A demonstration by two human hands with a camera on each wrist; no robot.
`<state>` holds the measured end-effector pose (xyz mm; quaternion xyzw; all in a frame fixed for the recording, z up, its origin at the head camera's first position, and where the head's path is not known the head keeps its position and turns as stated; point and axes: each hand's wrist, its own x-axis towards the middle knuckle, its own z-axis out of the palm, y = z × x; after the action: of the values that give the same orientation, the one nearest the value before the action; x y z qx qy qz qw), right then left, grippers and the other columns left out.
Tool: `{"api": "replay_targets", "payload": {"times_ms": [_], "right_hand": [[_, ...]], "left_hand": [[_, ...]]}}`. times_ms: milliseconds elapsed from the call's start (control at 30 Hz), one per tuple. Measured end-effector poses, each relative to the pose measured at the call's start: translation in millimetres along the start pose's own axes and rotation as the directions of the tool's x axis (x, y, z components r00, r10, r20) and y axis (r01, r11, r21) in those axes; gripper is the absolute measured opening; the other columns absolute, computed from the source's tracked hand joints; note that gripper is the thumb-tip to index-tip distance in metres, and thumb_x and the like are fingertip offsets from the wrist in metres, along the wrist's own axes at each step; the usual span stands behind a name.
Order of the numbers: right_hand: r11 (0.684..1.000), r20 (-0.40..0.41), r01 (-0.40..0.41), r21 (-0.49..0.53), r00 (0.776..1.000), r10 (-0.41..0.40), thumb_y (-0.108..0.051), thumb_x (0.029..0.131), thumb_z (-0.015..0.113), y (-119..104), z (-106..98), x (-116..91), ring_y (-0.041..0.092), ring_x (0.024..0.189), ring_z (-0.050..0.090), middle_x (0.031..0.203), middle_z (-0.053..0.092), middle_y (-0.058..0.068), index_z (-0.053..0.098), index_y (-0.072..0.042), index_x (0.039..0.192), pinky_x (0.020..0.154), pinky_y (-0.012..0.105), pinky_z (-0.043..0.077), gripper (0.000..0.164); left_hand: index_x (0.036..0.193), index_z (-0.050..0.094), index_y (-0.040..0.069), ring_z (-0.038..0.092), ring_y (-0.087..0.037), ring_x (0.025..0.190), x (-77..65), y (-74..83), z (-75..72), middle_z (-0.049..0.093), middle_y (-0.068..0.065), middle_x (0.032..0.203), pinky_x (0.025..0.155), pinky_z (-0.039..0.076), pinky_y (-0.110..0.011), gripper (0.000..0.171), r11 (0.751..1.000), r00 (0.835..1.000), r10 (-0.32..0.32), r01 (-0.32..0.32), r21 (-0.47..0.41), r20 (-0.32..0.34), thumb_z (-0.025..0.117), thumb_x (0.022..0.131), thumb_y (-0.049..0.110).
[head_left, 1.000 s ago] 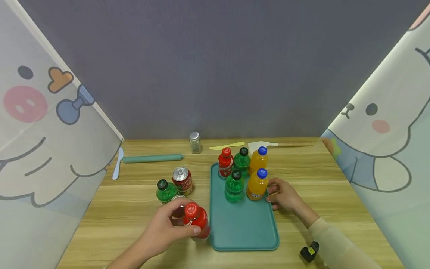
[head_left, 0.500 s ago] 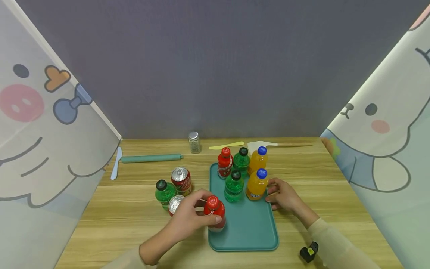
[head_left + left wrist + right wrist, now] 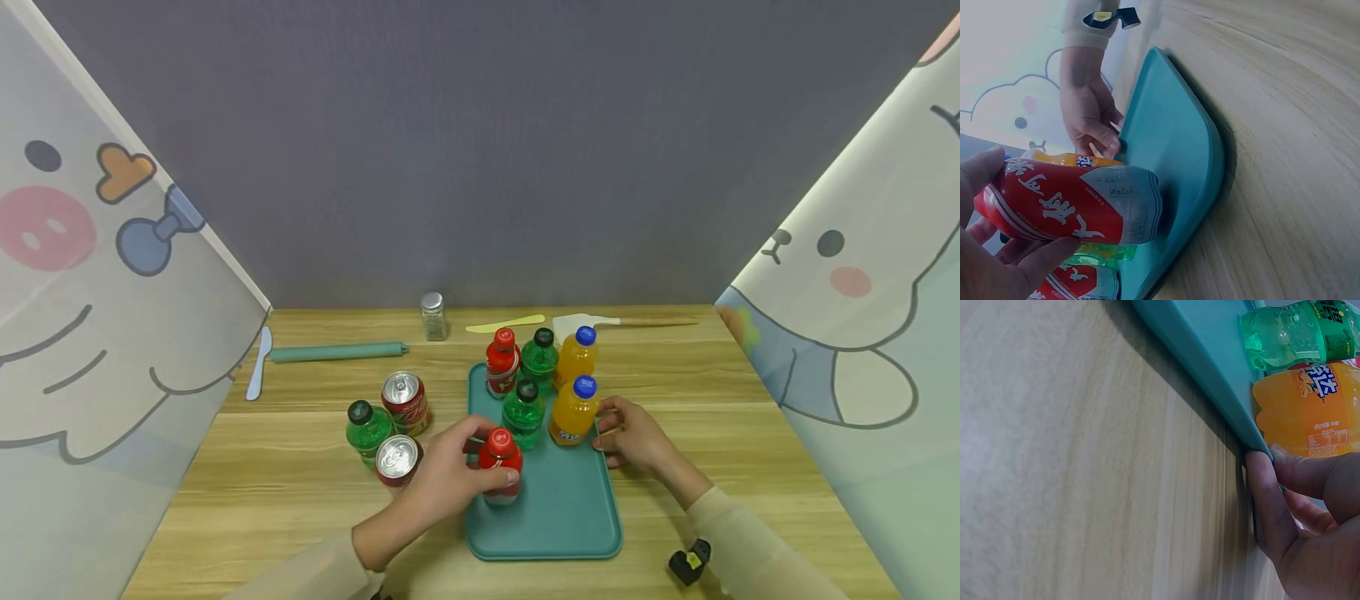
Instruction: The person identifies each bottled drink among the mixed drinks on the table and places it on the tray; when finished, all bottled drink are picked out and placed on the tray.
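Note:
My left hand [image 3: 450, 471] grips a red cola bottle [image 3: 506, 460], thumb on the near side, over the left part of the teal tray [image 3: 555, 517]. In the left wrist view the bottle's clear base [image 3: 1138, 209] is close over the tray's surface. My right hand [image 3: 633, 435] pinches the tray's right edge; in the right wrist view the thumb is on top of the rim [image 3: 1235, 419] and a finger beneath. Standing on the tray are another red cola bottle [image 3: 502, 367], two green soda bottles [image 3: 522, 412] and two orange soda bottles [image 3: 573, 414].
Left of the tray stand a green bottle [image 3: 369, 432] and two red cans [image 3: 406, 407]. Along the back lie a teal rod [image 3: 339, 352], a yellow knife [image 3: 506, 323] and a white spatula [image 3: 576, 323], with a shaker [image 3: 433, 318] upright. A pale blue knife [image 3: 258, 367] lies far left.
My left hand has carried the red bottle rightward, from beside the tray's left edge to over the tray. The near can has come back into view. My right hand has stayed at the rim.

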<state>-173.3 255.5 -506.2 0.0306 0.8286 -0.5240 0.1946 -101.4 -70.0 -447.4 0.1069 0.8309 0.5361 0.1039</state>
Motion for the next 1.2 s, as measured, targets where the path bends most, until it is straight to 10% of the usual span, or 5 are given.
{"api": "replay_targets", "payload": {"times_ms": [1200], "right_hand": [[1.0, -0.003, 0.012, -0.011, 1.0, -0.012, 0.008, 0.085, 0.077, -2.1, 0.0, -2.4, 0.023, 0.071, 0.065, 0.107, 0.058, 0.021, 0.048, 0.004, 0.136, 0.06, 0.043, 0.062, 0.059]], "left_hand": [[0.126, 0.059, 0.024, 0.059, -0.019, 0.114, 7.5, -0.5, 6.5, 0.064, 0.005, 0.121, 0.096, 0.055, -0.05, 0.053, 0.999, 0.999, 0.024, -0.025, 0.027, 0.047, 0.089, 0.082, 0.031]]}}
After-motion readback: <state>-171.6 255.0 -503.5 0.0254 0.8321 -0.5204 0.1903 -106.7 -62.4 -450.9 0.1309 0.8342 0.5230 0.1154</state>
